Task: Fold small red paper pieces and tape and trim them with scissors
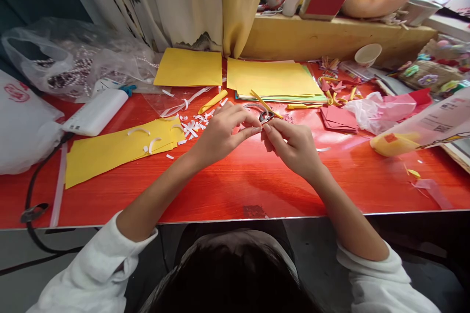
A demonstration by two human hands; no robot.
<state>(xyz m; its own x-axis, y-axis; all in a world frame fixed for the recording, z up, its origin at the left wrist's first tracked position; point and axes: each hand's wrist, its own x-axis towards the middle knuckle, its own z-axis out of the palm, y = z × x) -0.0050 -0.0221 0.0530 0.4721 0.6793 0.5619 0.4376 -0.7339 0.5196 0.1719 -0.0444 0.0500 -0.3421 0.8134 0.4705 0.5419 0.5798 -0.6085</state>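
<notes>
My left hand (229, 129) and my right hand (290, 144) meet above the middle of the table, thumbs and forefingers pinched tip to tip. Whatever lies in the pinch is pale and too small to name. Just behind the fingertips is a pair of scissors (266, 116) with dark handles, partly hidden by my fingers. A narrow yellow paper strip (265, 103) slants beside it. A curled white strip (253, 105) shows behind my left fingers. To the left of that hand, small white paper snippets (191, 129) are scattered near a rolled yellow paper (213, 101).
Yellow sheets (110, 149) lie on the red table (220, 190) at left, with more yellow sheets (271, 78) at the back. A white power bank (96, 112) and plastic bags flank the left. Red paper squares (338, 120) and a plastic sleeve (426, 124) lie right.
</notes>
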